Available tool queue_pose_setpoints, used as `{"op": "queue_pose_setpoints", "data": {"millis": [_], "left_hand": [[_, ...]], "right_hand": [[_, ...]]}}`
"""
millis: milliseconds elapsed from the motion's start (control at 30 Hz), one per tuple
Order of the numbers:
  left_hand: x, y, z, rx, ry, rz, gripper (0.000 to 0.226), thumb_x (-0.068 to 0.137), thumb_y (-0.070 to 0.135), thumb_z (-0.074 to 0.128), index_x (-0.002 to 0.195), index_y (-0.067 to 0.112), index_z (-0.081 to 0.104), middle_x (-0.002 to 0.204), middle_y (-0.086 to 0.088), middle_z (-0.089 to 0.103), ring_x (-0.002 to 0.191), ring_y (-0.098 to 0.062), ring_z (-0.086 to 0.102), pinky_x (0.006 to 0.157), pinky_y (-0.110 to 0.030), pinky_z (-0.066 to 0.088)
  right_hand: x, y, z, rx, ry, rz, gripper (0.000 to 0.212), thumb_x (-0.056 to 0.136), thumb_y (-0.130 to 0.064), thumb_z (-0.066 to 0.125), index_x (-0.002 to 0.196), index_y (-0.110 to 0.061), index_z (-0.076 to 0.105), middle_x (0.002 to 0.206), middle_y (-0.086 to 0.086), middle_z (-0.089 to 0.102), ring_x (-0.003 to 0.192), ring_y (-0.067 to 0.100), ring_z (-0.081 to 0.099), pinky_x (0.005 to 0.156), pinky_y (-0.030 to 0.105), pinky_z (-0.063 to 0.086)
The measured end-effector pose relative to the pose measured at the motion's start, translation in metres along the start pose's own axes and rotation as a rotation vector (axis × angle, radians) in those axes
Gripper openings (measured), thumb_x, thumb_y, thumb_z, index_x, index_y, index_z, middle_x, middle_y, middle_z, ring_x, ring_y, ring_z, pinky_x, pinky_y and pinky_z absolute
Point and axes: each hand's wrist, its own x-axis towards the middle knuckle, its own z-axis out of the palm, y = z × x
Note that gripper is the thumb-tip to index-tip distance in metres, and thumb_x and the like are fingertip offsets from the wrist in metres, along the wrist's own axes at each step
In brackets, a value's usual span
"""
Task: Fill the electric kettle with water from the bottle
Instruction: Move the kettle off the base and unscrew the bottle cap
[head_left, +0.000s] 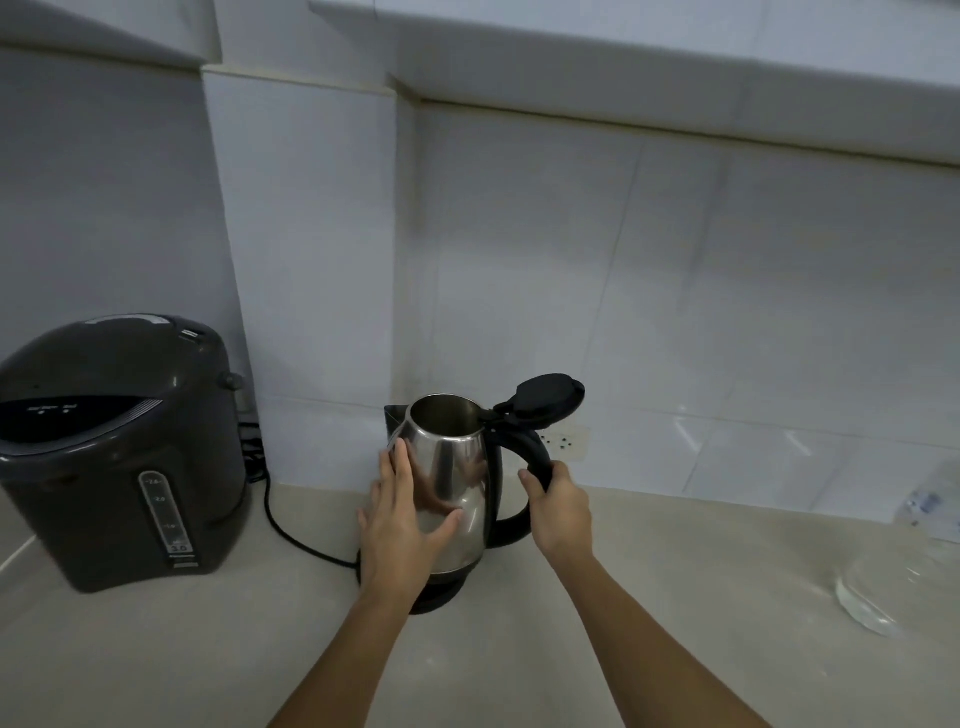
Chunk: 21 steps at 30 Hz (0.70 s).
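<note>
A steel electric kettle (457, 457) stands on its black base (441, 592) near the middle of the counter. Its black lid (550, 397) is flipped up and back, so the mouth is uncovered. My right hand (558, 512) is closed around the black handle (535, 452). My left hand (400, 519) lies flat with spread fingers against the kettle's left side. A clear plastic water bottle (914, 551) is at the far right edge of the view, blurred and partly cut off.
A large dark hot-water dispenser (119, 452) stands at the left on the beige counter (675, 597). A black power cord (291, 530) runs from behind it to the kettle base. A wall socket (563, 441) sits behind the kettle on the white tiled wall.
</note>
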Motion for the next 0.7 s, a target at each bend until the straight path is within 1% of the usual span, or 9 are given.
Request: {"op": "queue_pose_setpoints", "data": {"millis": [100,200,333,433,567,700], "left_hand": [[-0.002,0.027,0.007,-0.002,0.027,0.039,0.113,0.078,0.055,0.068,0.152,0.031,-0.014,0.163,-0.001,0.000,0.148,-0.022,0.016,0.119,-0.051,0.017],[-0.014,0.058,0.023,-0.003,0.033,0.074,0.113,0.078,0.055,0.069,0.152,0.029,-0.012,0.163,0.000,0.001,0.149,-0.020,0.014,0.119,-0.047,0.015],[-0.039,0.098,0.057,-0.036,0.003,0.072,0.113,0.078,0.053,0.070,0.152,0.031,-0.012,0.163,0.002,-0.001,0.147,-0.026,0.019,0.117,-0.050,0.024],[-0.058,0.123,0.087,-0.039,-0.035,0.082,0.115,0.078,0.051,0.071,0.151,0.033,-0.016,0.163,0.004,-0.004,0.147,-0.025,0.022,0.116,-0.052,0.026],[-0.085,0.148,0.125,-0.023,-0.099,0.099,0.116,0.080,0.045,0.072,0.148,0.035,-0.022,0.162,0.004,-0.009,0.147,-0.019,0.020,0.119,-0.046,0.015],[-0.107,0.165,0.158,-0.006,-0.144,0.091,0.116,0.081,0.043,0.071,0.137,0.040,-0.030,0.162,0.004,-0.010,0.148,-0.017,0.017,0.119,-0.044,0.012]], "right_hand": [[0.007,0.005,-0.029,-0.007,0.013,-0.038,0.030,0.098,-0.034,0.049,0.112,-0.007,0.054,0.086,0.004,0.058,0.079,0.023,0.054,0.069,0.030,0.040],[0.013,0.021,-0.061,0.032,0.025,-0.041,0.031,0.098,-0.035,0.050,0.112,-0.008,0.054,0.087,0.005,0.060,0.082,0.024,0.058,0.072,0.031,0.044],[0.019,0.055,-0.110,0.067,0.034,-0.048,0.030,0.096,-0.035,0.052,0.110,-0.009,0.055,0.088,0.007,0.063,0.085,0.026,0.062,0.077,0.037,0.051],[0.025,0.086,-0.147,0.065,0.040,-0.055,0.028,0.096,-0.035,0.052,0.109,-0.010,0.056,0.086,0.005,0.061,0.084,0.025,0.061,0.074,0.035,0.048],[0.030,0.131,-0.185,0.072,0.053,-0.029,0.028,0.096,-0.034,0.053,0.111,-0.012,0.056,0.083,0.000,0.060,0.082,0.022,0.059,0.072,0.032,0.044],[0.031,0.171,-0.208,0.083,0.047,-0.001,0.028,0.095,-0.034,0.054,0.111,-0.011,0.057,0.082,0.000,0.060,0.080,0.021,0.058,0.071,0.031,0.041]]}}
